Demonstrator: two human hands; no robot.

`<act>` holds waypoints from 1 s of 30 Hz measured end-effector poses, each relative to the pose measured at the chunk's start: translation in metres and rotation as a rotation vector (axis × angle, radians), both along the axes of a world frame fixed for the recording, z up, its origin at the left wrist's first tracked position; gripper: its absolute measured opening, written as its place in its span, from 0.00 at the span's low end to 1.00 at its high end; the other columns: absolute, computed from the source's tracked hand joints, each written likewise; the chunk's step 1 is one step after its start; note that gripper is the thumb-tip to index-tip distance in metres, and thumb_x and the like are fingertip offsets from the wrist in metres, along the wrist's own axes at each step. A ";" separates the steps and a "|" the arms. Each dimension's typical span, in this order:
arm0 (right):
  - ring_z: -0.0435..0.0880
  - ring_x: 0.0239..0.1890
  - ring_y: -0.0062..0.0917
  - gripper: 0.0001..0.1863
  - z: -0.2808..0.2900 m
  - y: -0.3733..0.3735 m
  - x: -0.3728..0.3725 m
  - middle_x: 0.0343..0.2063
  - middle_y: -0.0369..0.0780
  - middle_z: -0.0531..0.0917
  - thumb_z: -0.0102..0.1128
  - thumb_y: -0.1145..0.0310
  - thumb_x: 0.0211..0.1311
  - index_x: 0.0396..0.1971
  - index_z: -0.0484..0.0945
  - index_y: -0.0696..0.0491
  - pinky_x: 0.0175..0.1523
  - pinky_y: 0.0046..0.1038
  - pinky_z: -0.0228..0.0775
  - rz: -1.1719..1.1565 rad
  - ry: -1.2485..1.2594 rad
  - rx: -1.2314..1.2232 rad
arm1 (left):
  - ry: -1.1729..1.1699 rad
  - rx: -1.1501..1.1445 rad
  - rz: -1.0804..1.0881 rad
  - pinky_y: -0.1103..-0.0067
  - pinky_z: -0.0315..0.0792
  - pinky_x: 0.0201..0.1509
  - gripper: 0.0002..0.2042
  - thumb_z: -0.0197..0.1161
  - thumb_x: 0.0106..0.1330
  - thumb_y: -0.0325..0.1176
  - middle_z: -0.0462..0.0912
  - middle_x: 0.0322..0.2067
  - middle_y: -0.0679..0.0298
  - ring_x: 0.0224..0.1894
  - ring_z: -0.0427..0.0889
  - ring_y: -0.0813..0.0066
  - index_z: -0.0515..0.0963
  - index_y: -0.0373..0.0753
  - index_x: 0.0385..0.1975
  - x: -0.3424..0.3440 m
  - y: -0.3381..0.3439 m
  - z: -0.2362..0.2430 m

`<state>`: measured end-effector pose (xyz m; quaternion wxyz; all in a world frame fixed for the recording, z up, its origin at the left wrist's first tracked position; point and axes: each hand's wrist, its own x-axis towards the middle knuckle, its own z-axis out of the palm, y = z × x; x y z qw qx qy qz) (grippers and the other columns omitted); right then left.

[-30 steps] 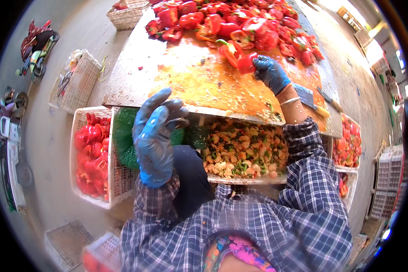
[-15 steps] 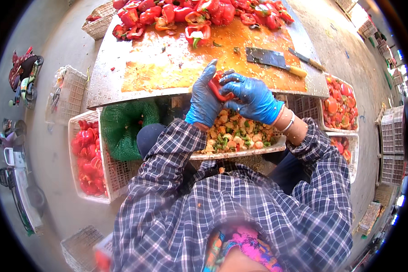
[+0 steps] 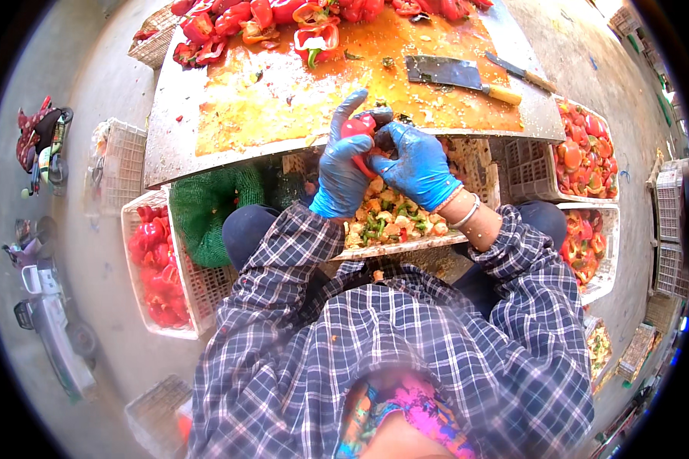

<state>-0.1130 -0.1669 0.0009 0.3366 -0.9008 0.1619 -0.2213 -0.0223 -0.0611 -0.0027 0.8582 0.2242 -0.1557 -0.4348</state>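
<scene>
Whereas one second ago the right hand (image 3: 419, 162) held a red bell pepper (image 3: 357, 127) over the tabletop (image 3: 177, 126), with the left hand (image 3: 341, 172) apart, both now meet around it above a crate (image 3: 406, 249) of lumpy, pale cores; handling has evidently passed from heap (image 3: 237, 18) to crate. The left grips the glossy, curved flesh; whether the right grips or merely presses is obscured. Cleaver (image 3: 444, 72): flat, rectangular, wood-handled. Sack (image 3: 205, 218): green mesh.

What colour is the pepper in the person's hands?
The pepper is bright red; it shows in the head view.
</scene>
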 end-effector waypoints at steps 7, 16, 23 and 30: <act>0.82 0.27 0.25 0.09 -0.020 -0.027 0.010 0.25 0.39 0.83 0.63 0.70 0.51 0.33 0.80 0.56 0.32 0.26 0.75 -0.094 0.118 0.866 | 0.119 0.049 0.117 0.60 0.70 0.61 0.33 0.58 0.55 0.33 0.76 0.50 0.46 0.52 0.77 0.52 0.60 0.38 0.64 0.004 -0.001 -0.012; 0.82 0.35 0.33 0.13 0.035 -0.021 0.016 0.29 0.37 0.85 0.72 0.54 0.43 0.26 0.84 0.45 0.44 0.31 0.73 0.103 -0.100 -0.109 | 0.357 -0.032 -0.035 0.60 0.71 0.59 0.23 0.56 0.69 0.47 0.76 0.48 0.47 0.54 0.75 0.50 0.68 0.37 0.55 0.018 0.006 -0.011; 0.79 0.23 0.22 0.09 -0.013 -0.013 0.055 0.23 0.39 0.83 0.64 0.62 0.58 0.31 0.84 0.51 0.33 0.30 0.73 0.298 0.244 0.208 | 0.077 0.307 0.180 0.70 0.78 0.42 0.18 0.61 0.63 0.35 0.77 0.40 0.59 0.43 0.80 0.64 0.70 0.37 0.51 0.015 0.017 -0.022; 0.75 0.53 0.44 0.23 0.005 -0.090 0.135 0.53 0.43 0.77 0.57 0.69 0.50 0.50 0.79 0.42 0.55 0.40 0.71 0.066 0.189 -0.429 | 0.036 0.491 0.414 0.71 0.84 0.36 0.22 0.60 0.64 0.37 0.73 0.49 0.53 0.47 0.79 0.61 0.67 0.36 0.55 0.050 0.055 0.011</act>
